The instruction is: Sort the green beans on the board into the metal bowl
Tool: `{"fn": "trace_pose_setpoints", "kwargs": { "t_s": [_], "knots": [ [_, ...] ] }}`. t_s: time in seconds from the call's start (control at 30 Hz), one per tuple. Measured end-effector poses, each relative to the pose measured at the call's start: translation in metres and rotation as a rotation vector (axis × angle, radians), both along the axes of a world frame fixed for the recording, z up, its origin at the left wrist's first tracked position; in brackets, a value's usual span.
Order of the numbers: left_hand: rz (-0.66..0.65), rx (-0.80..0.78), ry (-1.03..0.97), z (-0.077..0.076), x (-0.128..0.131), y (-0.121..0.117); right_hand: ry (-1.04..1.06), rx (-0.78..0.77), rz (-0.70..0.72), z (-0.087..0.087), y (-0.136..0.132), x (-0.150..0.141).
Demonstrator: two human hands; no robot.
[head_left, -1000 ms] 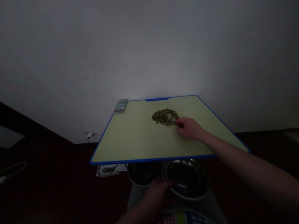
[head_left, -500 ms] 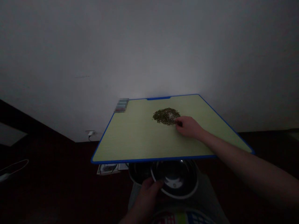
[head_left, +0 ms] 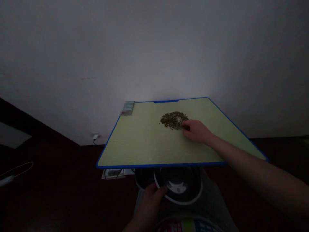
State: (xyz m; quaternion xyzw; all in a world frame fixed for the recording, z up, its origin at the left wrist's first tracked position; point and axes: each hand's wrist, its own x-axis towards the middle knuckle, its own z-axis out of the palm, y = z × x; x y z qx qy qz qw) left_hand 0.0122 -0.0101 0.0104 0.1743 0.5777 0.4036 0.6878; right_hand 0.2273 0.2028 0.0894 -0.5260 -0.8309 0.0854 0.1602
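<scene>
The grainy pile (head_left: 171,120), long axis left-right, lies left of your nearer right hand (head_left: 196,130) (curled, grip unclear); your left hand (head_left: 150,199) holds the bowl (head_left: 186,203).

Pile (head_left: 171,121) on table (head_left: 140,141), right hand (head_left: 196,130) at right end. Bowl (head_left: 180,188) below table's near edge, left hand (head_left: 151,199) at left rim.

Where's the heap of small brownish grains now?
In the head view, right of centre, the heap lies on the pale green, blue-edged tabletop, by the right hand.

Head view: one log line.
left hand: holds bowl | right hand: at brown pile, right edge | pile: on blue-edged table
</scene>
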Motion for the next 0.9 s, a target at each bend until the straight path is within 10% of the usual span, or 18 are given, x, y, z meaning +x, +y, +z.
{"fn": "trace_pose_setpoints", "kwargs": {
  "t_s": [0.9],
  "knots": [
    [-0.049,0.058,-0.045,0.01,-0.002,0.003,-0.007,-0.013,0.014,-0.002,-0.002,0.0]
  ]
}}
